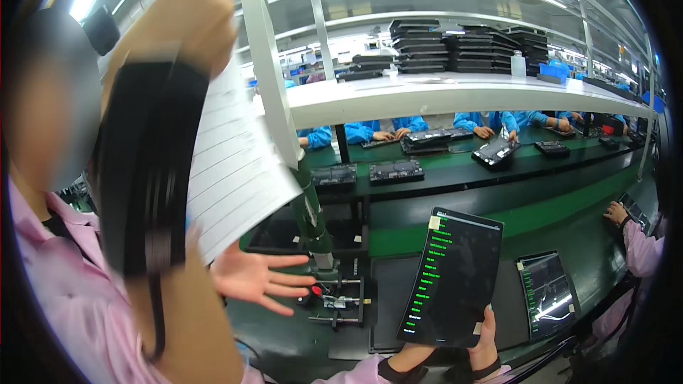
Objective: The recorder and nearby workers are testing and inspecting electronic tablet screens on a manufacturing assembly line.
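A tablet (459, 277) with a dark screen and a column of green text lines is held upright before me. My right hand (486, 340) grips its lower right edge, thumb along the side. My left hand (415, 355) reaches behind the tablet's lower left part; its fingers are hidden there. Pale stickers sit on two corners of the screen. Beneath the tablet lies a flat black tray (388, 291) on the green bench. To its left stands a small metal fixture (340, 301) with a red knob. A second tablet (546, 297) lies to the right.
At left, a co-worker in pink raises a blurred forearm close to me; a spread hand (263, 279) is beside the fixture. Printed sheets (235, 163) hang by a post (274, 64). A white shelf (462, 97) crosses ahead. Workers in blue handle opened devices beyond it.
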`<state>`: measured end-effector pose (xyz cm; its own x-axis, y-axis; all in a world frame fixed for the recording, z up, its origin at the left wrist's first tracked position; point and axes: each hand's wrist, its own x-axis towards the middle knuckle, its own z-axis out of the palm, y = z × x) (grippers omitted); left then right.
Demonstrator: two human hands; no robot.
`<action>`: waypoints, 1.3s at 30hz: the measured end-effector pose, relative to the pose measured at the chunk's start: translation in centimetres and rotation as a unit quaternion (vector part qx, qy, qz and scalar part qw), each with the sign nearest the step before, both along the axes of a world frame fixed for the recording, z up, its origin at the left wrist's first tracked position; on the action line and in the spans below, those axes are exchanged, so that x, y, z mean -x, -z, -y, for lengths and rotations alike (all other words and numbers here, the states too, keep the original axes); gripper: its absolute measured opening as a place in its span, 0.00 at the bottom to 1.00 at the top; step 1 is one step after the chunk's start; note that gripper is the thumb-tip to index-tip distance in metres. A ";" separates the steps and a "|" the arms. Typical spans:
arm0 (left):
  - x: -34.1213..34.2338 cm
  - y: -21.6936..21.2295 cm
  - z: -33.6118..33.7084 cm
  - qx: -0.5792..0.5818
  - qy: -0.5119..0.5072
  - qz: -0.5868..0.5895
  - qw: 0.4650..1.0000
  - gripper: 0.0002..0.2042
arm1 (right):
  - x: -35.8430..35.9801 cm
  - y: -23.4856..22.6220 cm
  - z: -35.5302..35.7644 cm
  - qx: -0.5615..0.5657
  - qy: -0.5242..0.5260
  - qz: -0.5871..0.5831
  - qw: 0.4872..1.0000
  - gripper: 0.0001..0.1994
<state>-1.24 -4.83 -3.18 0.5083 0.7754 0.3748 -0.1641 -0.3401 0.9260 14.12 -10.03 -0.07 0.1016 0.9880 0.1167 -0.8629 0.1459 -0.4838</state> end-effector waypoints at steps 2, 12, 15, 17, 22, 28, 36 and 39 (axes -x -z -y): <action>0.6 -0.7 0.4 -0.004 -0.014 0.023 1.000 0.07 | 0.0 0.3 0.0 0.023 0.005 -0.051 0.998 0.30; 12.2 -8.6 -5.8 -0.189 -0.357 -0.198 0.893 0.14 | -3.2 -2.5 0.2 0.152 -0.005 -0.010 0.988 0.17; 15.6 -8.5 -7.7 -0.216 -0.466 -0.210 0.832 0.13 | -3.1 -3.3 -0.6 0.246 -0.004 0.066 0.967 0.15; 17.0 -7.5 -8.3 -0.202 -0.477 -0.241 0.821 0.10 | -2.9 -3.6 -1.4 0.227 -0.044 0.132 0.964 0.14; 18.1 -4.9 -9.0 -0.089 -0.499 -0.191 0.840 0.08 | -0.9 -4.0 -3.4 0.276 -0.103 0.203 0.934 0.14; 18.5 -3.6 -8.9 0.009 -0.452 -0.107 0.885 0.15 | 2.1 -3.8 -6.1 0.274 -0.111 0.283 0.913 0.21; 18.4 -3.3 -8.3 -0.036 -0.462 -0.143 0.875 0.14 | 1.9 -2.7 -5.5 0.135 0.024 0.562 0.815 0.34; 18.2 -3.4 -8.2 -0.030 -0.463 -0.148 0.873 0.14 | 0.5 -3.8 -3.7 0.136 0.009 0.535 0.834 0.40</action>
<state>-19.46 3.32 0.26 -0.2457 0.8888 0.3868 0.4510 -0.2484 0.8572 13.62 -6.35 3.72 0.0985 0.9922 -0.0767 0.0857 -0.0853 -0.9927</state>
